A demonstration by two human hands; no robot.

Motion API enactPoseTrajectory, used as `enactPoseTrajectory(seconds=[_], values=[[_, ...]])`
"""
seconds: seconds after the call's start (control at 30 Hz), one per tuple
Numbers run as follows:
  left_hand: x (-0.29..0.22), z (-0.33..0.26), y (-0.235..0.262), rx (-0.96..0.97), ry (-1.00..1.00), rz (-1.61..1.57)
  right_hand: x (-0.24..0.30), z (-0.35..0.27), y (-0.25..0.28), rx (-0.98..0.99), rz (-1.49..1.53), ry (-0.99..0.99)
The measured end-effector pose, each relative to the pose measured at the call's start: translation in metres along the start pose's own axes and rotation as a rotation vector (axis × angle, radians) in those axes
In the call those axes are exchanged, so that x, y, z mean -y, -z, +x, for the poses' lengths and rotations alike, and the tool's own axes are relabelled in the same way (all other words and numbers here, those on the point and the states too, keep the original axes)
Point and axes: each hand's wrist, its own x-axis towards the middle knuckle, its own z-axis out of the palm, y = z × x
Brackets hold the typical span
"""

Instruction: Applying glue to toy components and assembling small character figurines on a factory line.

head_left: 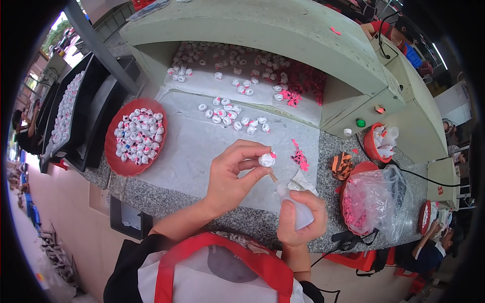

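Clutching a white bottle [303,214] in the tightly curled right hand [291,235], angling its nozzle [274,178] upward! Pinching a small white ball [266,160] in the near-closed left hand [230,174], above the paper sheet [184,156]. Apparently at the gluing step; calls for steady aim and a light squeeze. On past pink cut-outs [301,159], past loose balls [216,119], to the grey-green machine [252,30].
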Motion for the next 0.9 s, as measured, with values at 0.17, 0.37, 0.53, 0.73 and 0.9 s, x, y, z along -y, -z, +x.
enactPoseTrajectory(seconds=[0.17,0.37,0.53,0.73,0.9], values=[[-0.002,0.001,-0.001,-0.054,0.005,0.044,-0.007,0.010,0.003,-0.001,0.014,0.199],[-0.004,0.000,0.001,-0.036,0.057,-0.019,0.000,0.002,0.005,-0.018,0.017,0.072],[-0.004,-0.001,0.001,-0.024,0.064,-0.044,0.002,0.002,0.004,-0.013,0.003,-0.005],[-0.003,0.000,0.002,-0.002,0.070,-0.048,0.000,0.002,0.000,-0.033,-0.002,0.008],[-0.003,0.000,0.003,0.005,0.082,-0.045,0.001,0.003,0.001,0.040,-0.025,0.022]])
